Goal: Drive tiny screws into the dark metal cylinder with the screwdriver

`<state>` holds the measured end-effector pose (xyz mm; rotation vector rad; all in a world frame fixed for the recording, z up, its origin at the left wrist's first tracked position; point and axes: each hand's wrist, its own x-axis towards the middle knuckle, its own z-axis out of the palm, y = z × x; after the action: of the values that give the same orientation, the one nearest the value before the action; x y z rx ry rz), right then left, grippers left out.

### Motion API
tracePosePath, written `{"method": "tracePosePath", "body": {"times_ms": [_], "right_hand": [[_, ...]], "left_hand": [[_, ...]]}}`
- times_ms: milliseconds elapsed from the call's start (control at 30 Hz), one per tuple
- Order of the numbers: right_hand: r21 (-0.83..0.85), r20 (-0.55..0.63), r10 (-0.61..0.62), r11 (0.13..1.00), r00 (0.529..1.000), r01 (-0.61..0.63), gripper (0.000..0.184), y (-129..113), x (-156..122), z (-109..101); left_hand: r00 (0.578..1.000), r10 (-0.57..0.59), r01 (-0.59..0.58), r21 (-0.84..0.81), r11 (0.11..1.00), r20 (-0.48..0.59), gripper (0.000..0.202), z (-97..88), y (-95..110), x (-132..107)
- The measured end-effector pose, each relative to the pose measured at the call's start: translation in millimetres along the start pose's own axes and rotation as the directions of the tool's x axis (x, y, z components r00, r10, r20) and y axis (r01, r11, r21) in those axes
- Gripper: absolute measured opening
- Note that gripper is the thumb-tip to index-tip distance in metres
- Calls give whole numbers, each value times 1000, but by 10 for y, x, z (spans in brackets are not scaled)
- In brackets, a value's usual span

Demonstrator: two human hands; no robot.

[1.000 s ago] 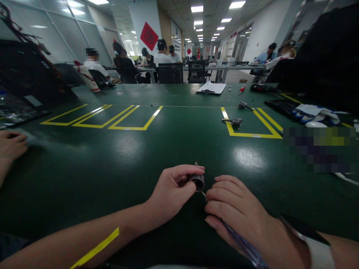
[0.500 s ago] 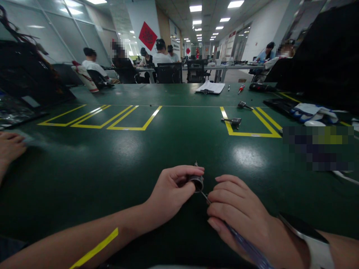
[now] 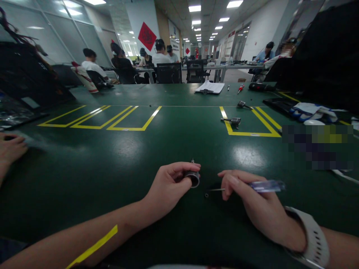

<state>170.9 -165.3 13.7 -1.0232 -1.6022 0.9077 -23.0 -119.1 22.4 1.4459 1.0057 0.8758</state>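
Note:
My left hand [image 3: 171, 186] is closed around a hollow metal cylinder [image 3: 195, 182] with a thin shaft at its far end. The cylinder's open mouth faces toward me and right. In my right hand [image 3: 249, 198] is a screwdriver [image 3: 266, 186] with a clear purplish handle, its thin blade pointing left, apart from the cylinder. A small dark ring [image 3: 206, 195] shows close to the blade's tip; whether it touches the blade or the table, I cannot tell.
Two similar metal parts, one [image 3: 232, 121] inside a yellow tape outline [image 3: 254, 134] and one [image 3: 244, 105] behind it, lie on the green table [image 3: 179, 142]. A clipboard [image 3: 210, 87], a red screwdriver [image 3: 241, 88] and gloves [image 3: 314, 112] lie farther off. Another person's hand [image 3: 12, 147] is at left.
My right hand has drawn the screwdriver out of the cylinder's mouth and turned it, moving up and right. The small ring now shows beside the tip. My left hand shifted slightly left.

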Motion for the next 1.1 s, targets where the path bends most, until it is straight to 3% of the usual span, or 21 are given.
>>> {"method": "tracePosePath", "body": {"times_ms": [67,167,433,567,667,767,900,1100], "right_hand": [[124,-23,192,974,981,-188,35,84,51,-22],[205,31,305,930,952,-305,36,145,96,-29],[190,102,314,925,944,-329,35,127,73,-10],[39,127,303,950,944,-310,37,70,90,-17],[-141,129,217,970,968,-199,39,-7,74,-7],[-266,165,-8,963,986,52,35,-75,39,30],[-355,254,-194,893,948,278,22,-119,-5,64],[-360,179,-418,815,891,455,16,-132,-53,44]], "left_hand": [[999,-25,26,-21,999,21,30,-27,24,12],[999,-29,32,-98,995,38,38,-51,46,32],[998,-59,63,-178,982,28,30,-47,36,41],[998,-53,57,-179,982,26,28,-50,31,47],[999,-44,46,-171,984,17,27,-47,25,44],[999,-32,33,-155,987,8,26,-39,22,34],[1000,-27,28,-117,993,8,29,-36,18,21],[1000,-24,23,-87,996,-9,32,-47,32,15]]}}
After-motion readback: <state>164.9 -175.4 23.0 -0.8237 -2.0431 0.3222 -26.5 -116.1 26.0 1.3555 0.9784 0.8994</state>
